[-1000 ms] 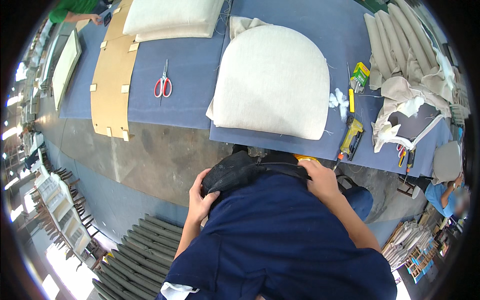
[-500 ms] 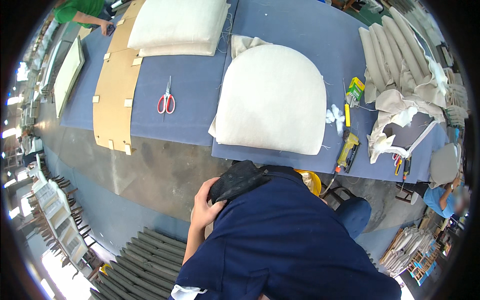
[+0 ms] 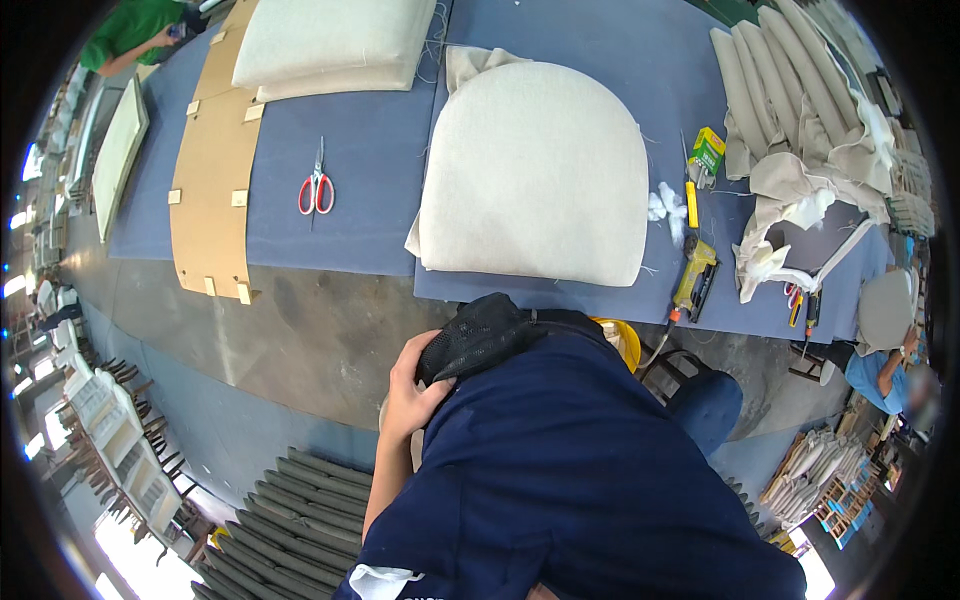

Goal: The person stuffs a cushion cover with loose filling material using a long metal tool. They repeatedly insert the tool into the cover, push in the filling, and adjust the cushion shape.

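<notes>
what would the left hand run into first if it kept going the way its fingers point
The left hand already rests against the black mesh pouch at the person's waist, so it meets that at once. Beyond it lies the blue table, though depth is unclear.

The right hand is out of sight behind the dark blue torso (image 3: pixel 580 470), and the left hand (image 3: pixel 408 400) shows only its back and thumb, its fingertips tucked under the black mesh pad (image 3: pixel 478 335) so their grip cannot be made out. The same torso covers most of the yellow bucket (image 3: pixel 628 340), leaving a curved sliver of rim beside the pad. Beyond the pad, the far cushion (image 3: pixel 335 45) is cut by the upper edge, and the small tools (image 3: pixel 800 300) at the table's right end are too small to identify.
</notes>
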The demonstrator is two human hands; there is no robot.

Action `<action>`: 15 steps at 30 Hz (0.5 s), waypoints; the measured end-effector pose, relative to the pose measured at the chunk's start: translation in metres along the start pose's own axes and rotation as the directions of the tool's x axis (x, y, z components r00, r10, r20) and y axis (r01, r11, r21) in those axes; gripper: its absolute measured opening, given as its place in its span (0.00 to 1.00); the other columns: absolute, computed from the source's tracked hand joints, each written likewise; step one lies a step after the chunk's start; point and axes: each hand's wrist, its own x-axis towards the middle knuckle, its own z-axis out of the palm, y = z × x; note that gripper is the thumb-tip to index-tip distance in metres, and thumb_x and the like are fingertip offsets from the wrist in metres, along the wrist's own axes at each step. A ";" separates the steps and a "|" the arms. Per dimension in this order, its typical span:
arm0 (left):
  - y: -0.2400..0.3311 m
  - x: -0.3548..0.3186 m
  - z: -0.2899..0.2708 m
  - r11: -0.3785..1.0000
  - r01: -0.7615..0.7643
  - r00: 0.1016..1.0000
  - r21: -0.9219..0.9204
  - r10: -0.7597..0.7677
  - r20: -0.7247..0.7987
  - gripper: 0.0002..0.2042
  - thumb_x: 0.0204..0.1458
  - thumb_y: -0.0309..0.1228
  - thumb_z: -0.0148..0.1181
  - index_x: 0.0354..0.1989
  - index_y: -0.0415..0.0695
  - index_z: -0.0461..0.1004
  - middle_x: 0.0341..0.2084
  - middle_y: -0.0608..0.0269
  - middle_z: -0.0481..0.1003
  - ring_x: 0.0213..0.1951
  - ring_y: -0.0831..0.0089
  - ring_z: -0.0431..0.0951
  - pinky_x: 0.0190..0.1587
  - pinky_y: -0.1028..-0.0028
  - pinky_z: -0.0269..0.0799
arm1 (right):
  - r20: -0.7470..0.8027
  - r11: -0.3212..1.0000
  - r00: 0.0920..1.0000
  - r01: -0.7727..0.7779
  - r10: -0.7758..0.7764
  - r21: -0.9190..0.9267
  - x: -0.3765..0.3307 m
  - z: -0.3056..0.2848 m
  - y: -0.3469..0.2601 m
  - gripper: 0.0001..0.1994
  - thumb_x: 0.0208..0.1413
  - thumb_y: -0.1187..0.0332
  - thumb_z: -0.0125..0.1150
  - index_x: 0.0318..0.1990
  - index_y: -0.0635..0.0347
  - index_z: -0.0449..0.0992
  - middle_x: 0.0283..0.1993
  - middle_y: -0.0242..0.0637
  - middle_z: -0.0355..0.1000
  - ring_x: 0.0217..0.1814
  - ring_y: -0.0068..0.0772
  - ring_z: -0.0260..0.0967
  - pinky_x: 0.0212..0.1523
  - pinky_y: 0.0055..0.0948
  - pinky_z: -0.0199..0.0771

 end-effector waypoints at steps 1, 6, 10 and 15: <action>0.001 0.001 0.000 1.000 -0.014 1.000 0.012 0.014 0.005 0.33 0.44 0.25 0.69 0.65 0.38 0.75 0.58 0.49 0.78 0.61 0.57 0.80 0.66 0.63 0.73 | 0.021 1.000 1.000 -0.005 0.004 0.021 0.003 -0.002 -0.009 0.14 0.71 0.61 0.63 0.56 0.58 0.82 0.45 0.36 0.81 0.50 0.40 0.81 0.51 0.37 0.79; 0.004 0.001 0.000 0.997 -0.050 0.999 0.066 0.050 0.009 0.33 0.43 0.25 0.69 0.64 0.38 0.75 0.58 0.49 0.78 0.61 0.57 0.80 0.66 0.62 0.73 | 0.103 0.994 0.994 -0.037 0.027 0.103 0.019 -0.008 -0.037 0.14 0.71 0.61 0.64 0.55 0.58 0.83 0.44 0.35 0.81 0.49 0.38 0.81 0.50 0.37 0.79; 0.001 -0.001 0.000 0.996 -0.072 0.997 0.054 0.072 0.000 0.33 0.43 0.25 0.70 0.64 0.38 0.75 0.58 0.49 0.78 0.62 0.56 0.80 0.66 0.62 0.74 | 0.152 0.988 0.987 -0.074 0.053 0.138 0.016 -0.012 -0.043 0.13 0.71 0.61 0.64 0.54 0.59 0.83 0.43 0.35 0.81 0.48 0.37 0.81 0.49 0.37 0.79; 0.004 0.001 -0.002 0.993 -0.102 0.995 0.066 0.101 0.007 0.33 0.43 0.24 0.70 0.65 0.37 0.75 0.59 0.48 0.77 0.62 0.56 0.80 0.66 0.62 0.74 | 0.197 0.967 0.970 -0.176 0.140 0.182 -0.012 -0.019 -0.025 0.13 0.71 0.61 0.64 0.53 0.60 0.84 0.41 0.34 0.81 0.47 0.35 0.81 0.48 0.36 0.79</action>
